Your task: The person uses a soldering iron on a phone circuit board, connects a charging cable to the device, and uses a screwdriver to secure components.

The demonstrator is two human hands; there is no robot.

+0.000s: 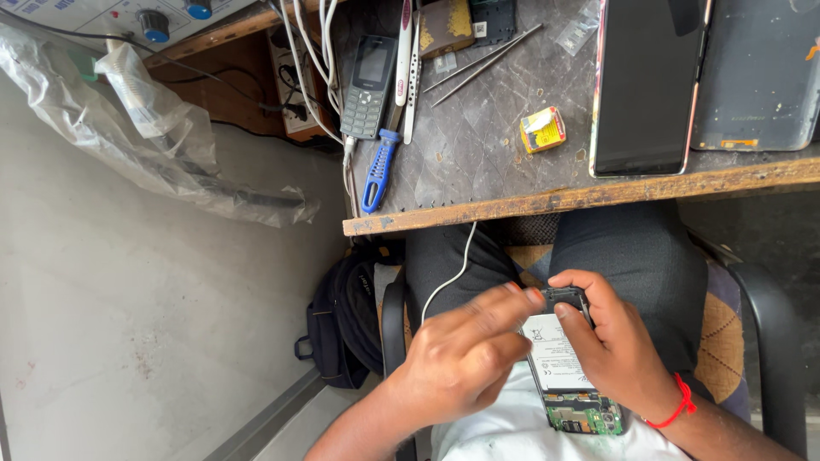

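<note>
Over my lap I hold an opened phone (565,369), its back cover off, showing a white battery and a green circuit board at the near end. My right hand (617,341) is wrapped around the phone's right side, thumb on the battery near the top. My left hand (465,354) reaches in from the left, index finger stretched to the phone's top edge beside the right thumb. A red thread band circles my right wrist.
A worn desk (512,205) lies ahead with a blue-handled screwdriver (378,171), a keypad phone (367,85), tweezers, metal rods, a small yellow box (542,130), a dark smartphone (645,85) and a back panel. A white cable (448,282) hangs off the edge. A dark backpack (346,324) sits on the floor at left.
</note>
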